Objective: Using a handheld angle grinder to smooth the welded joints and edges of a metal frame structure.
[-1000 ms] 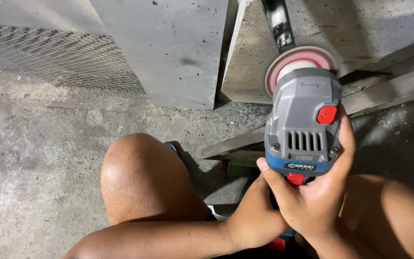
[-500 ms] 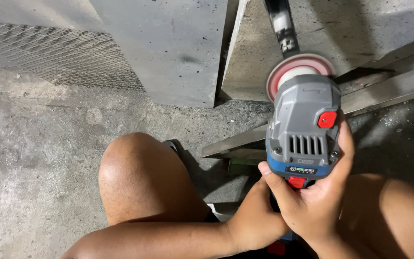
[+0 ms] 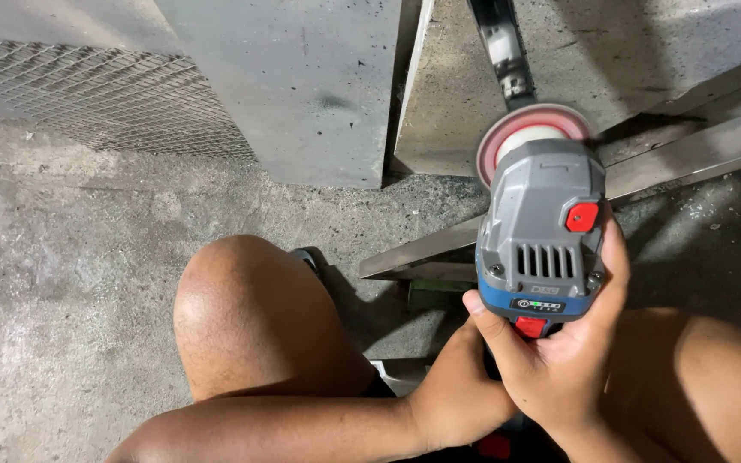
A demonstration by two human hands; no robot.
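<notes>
Crouching over a concrete floor, a person is gripping a grey cordless grinder with both hands, and the change from a second ago is slight: the tool is sitting a touch lower and nearer in the head view, its aim the same. The right hand is wrapping around the blue-banded battery end, fingers closed on the housing beside a red catch. The left hand is clasping underneath, partly hidden, so its exact grip cannot be told. The red-rimmed disc is pointing at the angled metal bars by a grey wall panel; whether it is touching them is unclear. A bare knee is filling the foreground
</notes>
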